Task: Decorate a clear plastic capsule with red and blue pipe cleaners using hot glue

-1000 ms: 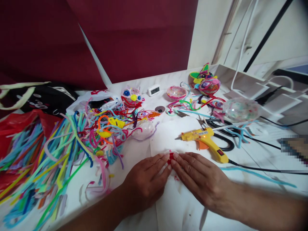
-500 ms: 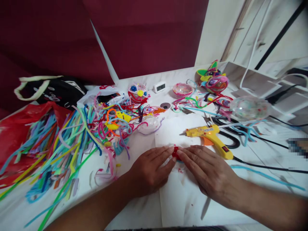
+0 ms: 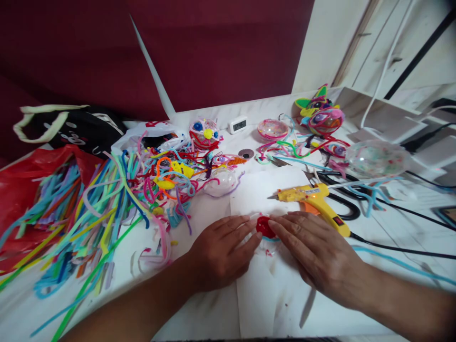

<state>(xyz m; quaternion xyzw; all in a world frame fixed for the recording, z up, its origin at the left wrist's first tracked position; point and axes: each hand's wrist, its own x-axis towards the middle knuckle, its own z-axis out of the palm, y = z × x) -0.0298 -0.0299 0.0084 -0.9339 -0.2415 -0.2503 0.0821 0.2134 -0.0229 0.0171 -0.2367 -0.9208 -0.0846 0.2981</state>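
Observation:
A small bright red piece lies between my two hands, on what looks like a clear plastic shell with a light blue rim. My left hand presses the piece from the left with long, close-set fingertips. From the right, my right hand lays its extended fingers on the opposite edge. The palms hide most of the shell. Under both hands is a white sheet of paper. A yellow glue gun lies just beyond my right hand, nozzle pointing left.
Colourful pipe cleaners spill from a red bag at left. A decorated ball, a small digital clock, and a pink-rimmed bowl stand behind. Black-handled scissors and a clear dome are on the right.
My fingertips have parted slightly, and more of the red piece shows between them. The view has shifted a little; the glue gun and surrounding things stay put.

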